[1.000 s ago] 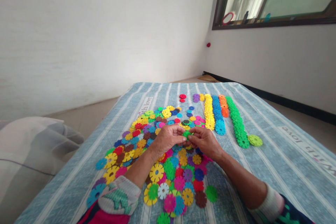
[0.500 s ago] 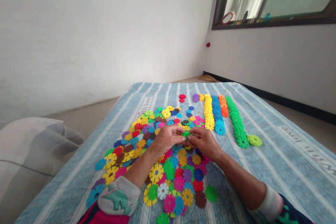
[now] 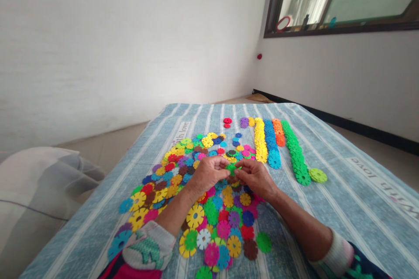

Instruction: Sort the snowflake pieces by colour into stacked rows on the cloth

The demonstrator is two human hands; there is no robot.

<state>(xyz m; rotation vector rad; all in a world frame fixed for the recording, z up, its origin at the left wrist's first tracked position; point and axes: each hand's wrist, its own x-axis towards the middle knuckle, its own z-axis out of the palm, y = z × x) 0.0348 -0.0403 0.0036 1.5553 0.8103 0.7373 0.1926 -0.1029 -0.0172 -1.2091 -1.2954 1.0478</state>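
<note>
Patterned grey knit left cuff (image 3: 149,245), red sleeve (image 3: 127,271), white right cuff (image 3: 337,255), dark green-printed sleeve (image 3: 366,267)

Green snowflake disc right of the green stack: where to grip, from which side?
Pinch the notched rim of the green snowflake disc with the fingers, coming from its right. It lies flat and thin, so the rim notches probably give the best purchase. Bare striped mattress lies on that side, while the green stack crowds its left.
</note>
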